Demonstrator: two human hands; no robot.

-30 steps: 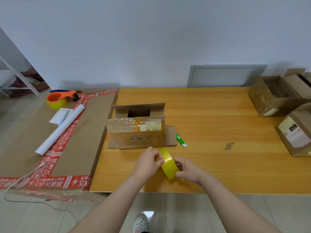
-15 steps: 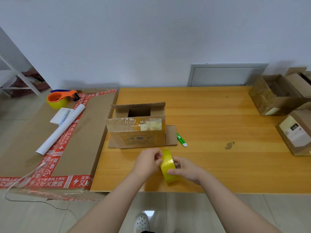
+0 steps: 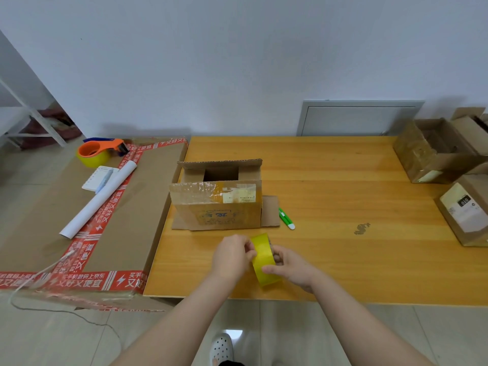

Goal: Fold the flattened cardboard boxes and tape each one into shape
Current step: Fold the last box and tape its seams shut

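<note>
Glossy yellow tape roll (image 3: 264, 262) pinched in both hands over the wooden tabletop's (image 3: 356, 265) near edge.
An orange tape dispenser (image 3: 99, 151) lies on a flat, red-taped brown sheet (image 3: 126, 212). The corrugated cardboard box (image 3: 219, 210) stands open-topped just behind the hands. The left hand's (image 3: 232, 256) grip nips the roll's face, and the right hand's (image 3: 293, 268) curls round its rim. A green cutter (image 3: 286, 220) lies beside the box. The brown boxes (image 3: 435, 154) at far right are partly cut off.

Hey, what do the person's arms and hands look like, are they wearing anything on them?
The left forearm and right forearm are bare to the frame edge, no sleeves showing. The left hand and right hand are ungloved, with no watch, bracelet or ring visible.
</note>
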